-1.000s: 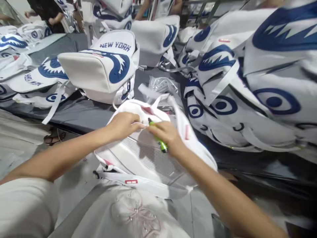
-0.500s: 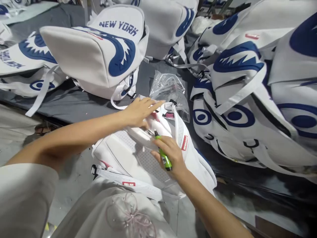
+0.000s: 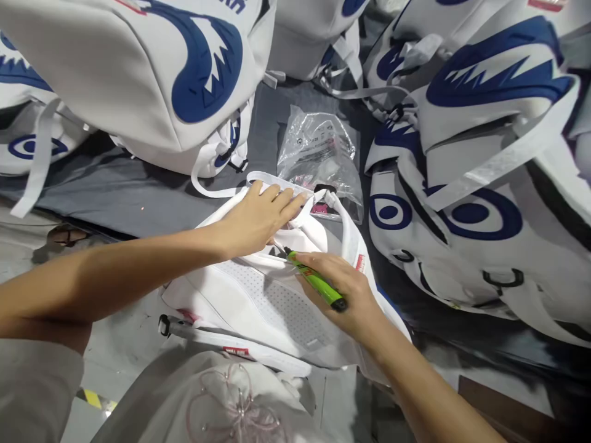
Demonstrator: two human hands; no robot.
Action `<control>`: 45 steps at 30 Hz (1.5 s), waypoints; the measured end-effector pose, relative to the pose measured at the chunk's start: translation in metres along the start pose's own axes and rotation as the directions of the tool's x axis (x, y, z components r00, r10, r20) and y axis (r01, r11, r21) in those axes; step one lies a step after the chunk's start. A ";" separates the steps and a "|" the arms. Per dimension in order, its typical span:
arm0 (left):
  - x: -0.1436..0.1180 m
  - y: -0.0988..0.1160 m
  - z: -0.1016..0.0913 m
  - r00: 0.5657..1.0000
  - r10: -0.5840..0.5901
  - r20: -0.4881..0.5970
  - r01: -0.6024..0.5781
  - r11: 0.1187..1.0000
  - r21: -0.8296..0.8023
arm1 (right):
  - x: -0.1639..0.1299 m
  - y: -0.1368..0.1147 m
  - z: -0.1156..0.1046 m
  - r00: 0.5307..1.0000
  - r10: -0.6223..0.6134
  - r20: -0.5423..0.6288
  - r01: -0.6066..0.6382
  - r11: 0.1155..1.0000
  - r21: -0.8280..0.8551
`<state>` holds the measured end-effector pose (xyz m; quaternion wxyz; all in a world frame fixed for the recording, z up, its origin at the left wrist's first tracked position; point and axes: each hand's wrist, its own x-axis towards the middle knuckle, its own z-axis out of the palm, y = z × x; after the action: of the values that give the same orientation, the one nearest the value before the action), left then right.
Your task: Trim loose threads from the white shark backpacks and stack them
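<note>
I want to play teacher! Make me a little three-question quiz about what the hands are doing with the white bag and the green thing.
1. True or false: the right hand holds a green lighter.
2. What does the left hand rest on?
A. the clear plastic bag
B. the white backpack
C. the grey table
3. Fill in: the pictures printed on the backpacks piled around are ____ in colour.

Key
1. True. The lighter lies gripped in the fingers, tip toward the left hand.
2. B. The palm lies flat on the backpack's top, by its strap.
3. Blue.
</note>
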<state>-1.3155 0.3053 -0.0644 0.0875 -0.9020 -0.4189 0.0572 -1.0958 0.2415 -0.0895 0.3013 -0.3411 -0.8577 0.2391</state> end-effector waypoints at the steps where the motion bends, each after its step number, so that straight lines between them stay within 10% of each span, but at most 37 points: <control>1: 0.000 0.000 0.001 1.000 -0.004 0.000 0.004 1.000 -0.007 | 0.004 -0.001 -0.005 0.998 0.036 0.056 -0.038 0.999 0.019; 10: 0.008 -0.004 -0.002 0.998 -0.029 0.052 0.032 0.997 -0.065 | 0.033 -0.009 -0.015 0.955 0.132 0.265 -0.093 0.983 -0.156; 45: 0.007 -0.005 0.002 0.998 -0.041 0.046 0.049 0.982 -0.181 | 0.042 -0.009 0.000 0.963 0.139 0.230 -0.094 0.976 -0.198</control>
<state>-1.3150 0.3143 -0.0657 -0.0030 -0.8951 -0.4444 0.0354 -1.1244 0.2668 -0.0692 0.1467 -0.3858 -0.8849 0.2157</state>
